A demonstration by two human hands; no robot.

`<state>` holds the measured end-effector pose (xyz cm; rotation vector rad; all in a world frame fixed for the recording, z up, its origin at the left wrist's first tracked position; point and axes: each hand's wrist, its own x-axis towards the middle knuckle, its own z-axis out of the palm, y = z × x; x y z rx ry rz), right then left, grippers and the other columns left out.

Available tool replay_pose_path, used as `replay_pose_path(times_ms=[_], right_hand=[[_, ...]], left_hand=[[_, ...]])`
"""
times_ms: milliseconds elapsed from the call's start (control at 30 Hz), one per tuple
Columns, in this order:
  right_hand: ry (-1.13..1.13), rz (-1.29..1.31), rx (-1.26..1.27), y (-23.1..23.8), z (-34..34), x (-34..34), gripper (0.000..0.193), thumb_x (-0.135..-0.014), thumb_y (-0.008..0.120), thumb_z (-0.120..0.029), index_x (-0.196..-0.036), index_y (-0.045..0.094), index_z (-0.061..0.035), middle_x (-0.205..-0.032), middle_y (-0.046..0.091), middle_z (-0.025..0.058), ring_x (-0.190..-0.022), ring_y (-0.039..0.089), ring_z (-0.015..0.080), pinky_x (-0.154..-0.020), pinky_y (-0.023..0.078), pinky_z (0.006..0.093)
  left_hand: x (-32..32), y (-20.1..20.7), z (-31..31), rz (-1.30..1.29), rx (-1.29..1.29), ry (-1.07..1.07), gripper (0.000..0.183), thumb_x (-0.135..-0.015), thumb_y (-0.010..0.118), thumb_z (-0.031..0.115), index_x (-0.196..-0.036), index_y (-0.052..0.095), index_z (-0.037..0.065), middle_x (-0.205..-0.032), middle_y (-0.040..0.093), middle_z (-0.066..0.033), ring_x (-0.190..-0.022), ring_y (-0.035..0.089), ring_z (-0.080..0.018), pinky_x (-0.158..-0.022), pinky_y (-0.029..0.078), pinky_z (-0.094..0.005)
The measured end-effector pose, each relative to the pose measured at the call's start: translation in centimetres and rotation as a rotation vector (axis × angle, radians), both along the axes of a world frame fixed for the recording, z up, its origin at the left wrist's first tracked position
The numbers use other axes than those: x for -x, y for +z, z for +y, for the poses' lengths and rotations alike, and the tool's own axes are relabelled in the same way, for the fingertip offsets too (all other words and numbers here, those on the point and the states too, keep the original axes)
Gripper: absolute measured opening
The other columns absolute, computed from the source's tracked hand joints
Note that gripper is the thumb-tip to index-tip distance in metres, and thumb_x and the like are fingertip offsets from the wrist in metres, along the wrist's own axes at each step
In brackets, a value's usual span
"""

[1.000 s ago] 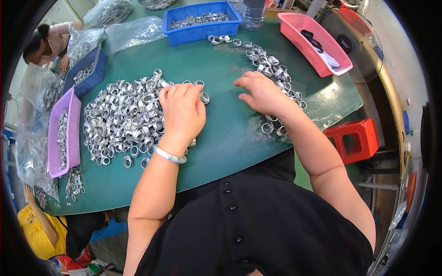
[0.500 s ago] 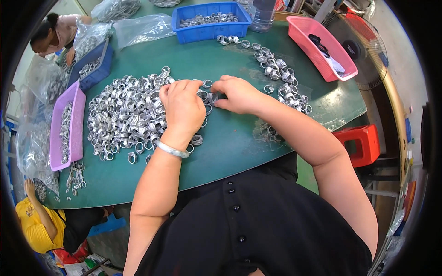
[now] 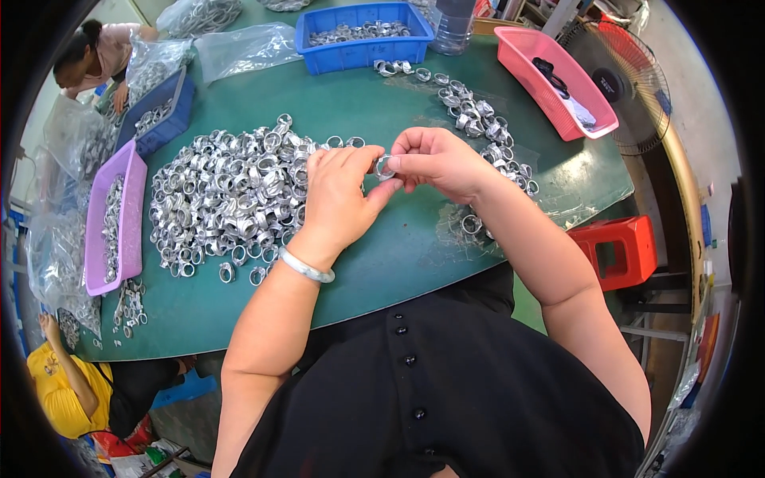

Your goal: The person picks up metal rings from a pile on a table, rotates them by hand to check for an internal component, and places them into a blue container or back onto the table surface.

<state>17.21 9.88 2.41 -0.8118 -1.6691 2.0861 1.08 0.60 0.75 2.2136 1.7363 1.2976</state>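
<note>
My right hand (image 3: 440, 163) pinches a silver metal ring (image 3: 383, 168) between thumb and bent fingers. My left hand (image 3: 341, 191), with a pale bangle on its wrist, closes on the ring's other side, its fingertips above and its thumb below. Just left of that hand lies a large heap of similar metal rings (image 3: 227, 195), partly hidden by the hand. Beyond my right hand, a curved row of rings (image 3: 476, 119) runs along the table, and part of it is behind the hand and forearm.
On the green table (image 3: 382, 263) stand a blue bin (image 3: 362, 57) of metal parts, a pink basket (image 3: 550, 95), a purple basket (image 3: 131, 239) and a darker blue bin (image 3: 171, 119). A fan (image 3: 621, 88) and red stool (image 3: 617, 251) are at right. Two other people sit at left.
My hands have come together around one ring, now lifted between the fingertips. The left hand has shifted right, off the heap's edge. My right hand has turned and shows its bent fingers.
</note>
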Motion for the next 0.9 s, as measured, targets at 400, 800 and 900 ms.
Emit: replay_pose_path(times_ms=[400,800,900], right_hand=[[-0.012,0.299,0.076,-0.5,-2.3,-2.0,0.013,-0.089,0.055,-0.011,-0.099,0.056,-0.0027,-0.094,0.06,0.0044,-0.08,0.058,0.0112,-0.072,0.049,0.0259],[-0.122,0.314,0.033,-0.5,-2.9,-1.8,0.022,-0.084,0.061,-0.005,-0.104,0.055,-0.0004,-0.093,0.061,0.0049,-0.081,0.059,0.0117,-0.072,0.049,0.0253],[-0.14,0.291,-0.029,-0.1,-3.1,-2.0,0.02,-0.083,0.062,-0.004,-0.102,0.057,-0.0003,-0.09,0.061,0.0042,-0.079,0.059,0.011,-0.071,0.049,0.0245]], left_hand=[[-0.9,0.3,-0.3,-0.151,-0.174,-0.121,0.033,-0.068,0.073,0.012,-0.099,0.062,0.005,-0.078,0.059,-0.0068,-0.074,0.055,-0.0234,-0.067,0.044,-0.0345],[-1.1,0.1,-0.6,-0.283,-0.122,-0.186,0.036,-0.07,0.07,0.004,-0.104,0.06,0.003,-0.087,0.062,-0.0078,-0.078,0.059,-0.0191,-0.071,0.048,-0.0294],[-1.2,-0.5,-0.6,-0.436,-0.023,-0.243,0.037,-0.074,0.067,0.0,-0.109,0.056,0.001,-0.093,0.061,-0.0069,-0.083,0.058,-0.0147,-0.076,0.047,-0.0264]])
